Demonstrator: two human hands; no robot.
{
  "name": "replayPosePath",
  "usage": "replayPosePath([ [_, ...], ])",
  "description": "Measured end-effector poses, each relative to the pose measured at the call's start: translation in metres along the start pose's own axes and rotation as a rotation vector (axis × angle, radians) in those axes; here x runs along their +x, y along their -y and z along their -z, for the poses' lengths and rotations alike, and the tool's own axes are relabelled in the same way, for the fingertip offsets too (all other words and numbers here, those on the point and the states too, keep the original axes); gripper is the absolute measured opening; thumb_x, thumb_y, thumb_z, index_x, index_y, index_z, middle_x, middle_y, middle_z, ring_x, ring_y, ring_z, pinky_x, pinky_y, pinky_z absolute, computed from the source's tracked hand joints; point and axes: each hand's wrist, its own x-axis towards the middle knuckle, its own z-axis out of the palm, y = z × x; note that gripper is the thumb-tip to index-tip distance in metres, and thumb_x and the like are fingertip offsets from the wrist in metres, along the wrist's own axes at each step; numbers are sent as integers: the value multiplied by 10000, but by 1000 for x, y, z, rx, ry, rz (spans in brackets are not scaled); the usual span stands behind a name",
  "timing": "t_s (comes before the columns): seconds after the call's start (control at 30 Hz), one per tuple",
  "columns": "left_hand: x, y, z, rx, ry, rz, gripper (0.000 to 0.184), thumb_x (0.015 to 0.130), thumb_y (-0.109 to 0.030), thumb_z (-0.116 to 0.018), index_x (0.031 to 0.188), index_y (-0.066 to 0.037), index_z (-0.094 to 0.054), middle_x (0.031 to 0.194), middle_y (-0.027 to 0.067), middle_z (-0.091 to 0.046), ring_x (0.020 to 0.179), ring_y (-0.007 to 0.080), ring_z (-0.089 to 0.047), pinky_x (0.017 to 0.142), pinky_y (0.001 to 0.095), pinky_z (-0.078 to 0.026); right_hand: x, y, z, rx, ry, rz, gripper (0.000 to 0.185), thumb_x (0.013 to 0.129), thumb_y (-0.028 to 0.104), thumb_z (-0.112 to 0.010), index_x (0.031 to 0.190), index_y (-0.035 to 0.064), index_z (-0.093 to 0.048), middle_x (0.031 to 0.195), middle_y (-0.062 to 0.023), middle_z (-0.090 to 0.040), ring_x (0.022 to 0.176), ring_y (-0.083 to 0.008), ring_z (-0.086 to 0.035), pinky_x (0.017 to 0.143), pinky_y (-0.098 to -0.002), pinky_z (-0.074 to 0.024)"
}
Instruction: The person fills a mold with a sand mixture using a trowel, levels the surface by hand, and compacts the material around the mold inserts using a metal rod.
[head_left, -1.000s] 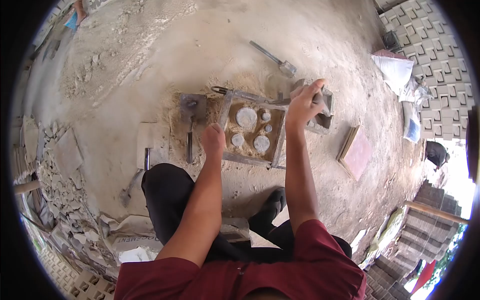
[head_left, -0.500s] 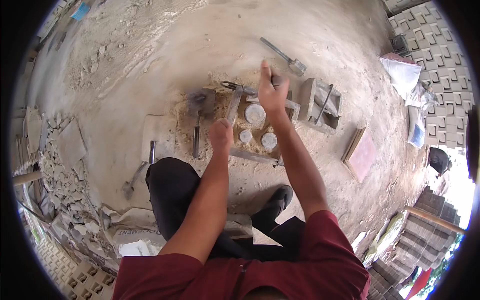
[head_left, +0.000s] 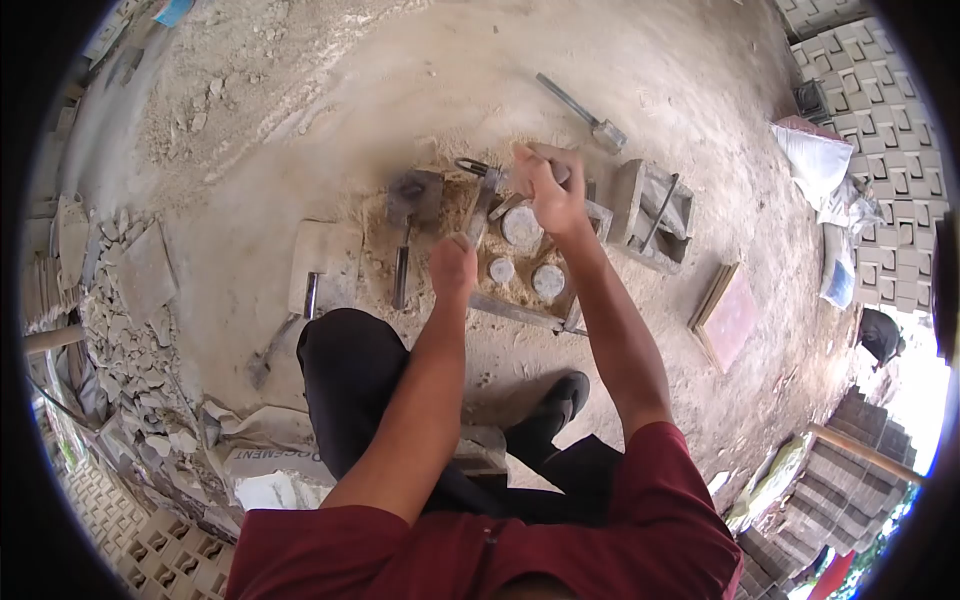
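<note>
Low in front of me, a rectangular metal mould frame (head_left: 520,313) surrounds sand with three pale round discs in it: a larger disc (head_left: 521,227) and two smaller ones. My right hand (head_left: 557,200), over the frame's far side, is closed around a dark, round-ended handle (head_left: 560,173); the rest of that tool is hidden. At the frame's left side, my left hand (head_left: 454,268) makes a fist, and what it grips is hidden. Left of it lies a tamper-like tool with a square head (head_left: 414,195) and a metal handle (head_left: 401,277).
Right of the frame stands a grey box (head_left: 655,215) with a rod across it. Beyond is a square-headed tool (head_left: 600,130). A trowel (head_left: 262,368) lies left, near broken rubble (head_left: 135,330). A pinkish board (head_left: 727,318) rests at right, and patterned blocks (head_left: 880,150) are stacked farther off.
The whole view has shifted slightly. My right hand has turned, and its thumb, raised before, is now bent down over the grip. My left hand stays closed beside the frame.
</note>
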Motion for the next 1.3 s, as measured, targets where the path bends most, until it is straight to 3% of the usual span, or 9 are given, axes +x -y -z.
replayPosePath([
  [0.2,6,4,-3,-20,37,1,471,925,-311,-386,787,54,-650,821,298,-629,794,479,-607,739,537,-489,-27,3,11,-175,255,24,344,853,87,-576,569,28,-393,515,23,-319,520,-65,-283,451,-286,-233],
  [0.27,12,27,-17,215,75,-288,465,927,-314,-398,791,59,-641,823,304,-624,801,478,-605,733,536,-485,-29,10,5,-197,376,10,343,840,67,-568,561,39,-371,507,3,-302,510,-76,-280,453,-295,-231],
  [0.37,5,-2,0,-60,62,28,471,928,-318,-399,787,61,-641,830,297,-627,799,484,-601,727,533,-482,-33,6,0,-118,382,-4,346,832,62,-569,558,34,-360,506,0,-303,499,-89,-286,451,-303,-236],
  [0.57,5,-5,5,-73,101,37,471,921,-316,-399,780,59,-646,847,302,-622,802,497,-590,725,537,-476,-36,7,6,-175,428,-99,273,767,112,-542,568,11,-385,517,-17,-313,497,-113,-278,458,-311,-238],
  [0.63,4,-2,4,-42,49,-17,464,923,-310,-396,786,57,-645,842,305,-622,807,494,-592,718,538,-476,-42,10,7,-227,483,96,244,780,96,-516,572,6,-424,519,-8,-356,493,-107,-299,460,-302,-253],
  [0.77,14,22,-11,353,141,-382,438,929,-289,-389,813,47,-644,839,301,-627,822,478,-599,694,536,-481,-40,15,1,-127,104,-170,242,794,78,-495,570,5,-440,530,4,-398,488,-99,-312,462,-295,-258],
  [0.8,6,-2,1,-33,67,-17,420,930,-278,-391,835,48,-639,844,291,-637,819,469,-607,685,533,-489,-39,29,3,-85,99,-151,253,806,77,-488,565,7,-447,537,5,-410,486,-94,-320,462,-294,-262],
  [1.13,-2,-10,9,24,-7,-14,511,944,-299,-343,752,68,-644,770,315,-619,763,493,-604,700,539,-489,-97,61,33,-79,165,22,345,728,76,-523,491,31,-277,467,-60,-343,430,-161,-307,439,-316,-308],
  [1.3,2,-3,4,-44,-13,-122,516,943,-301,-349,750,76,-642,758,314,-617,755,493,-604,707,541,-478,-112,45,34,-63,157,-31,301,735,171,-568,536,13,-407,481,-25,-330,436,-121,-315,417,-307,-250],
])
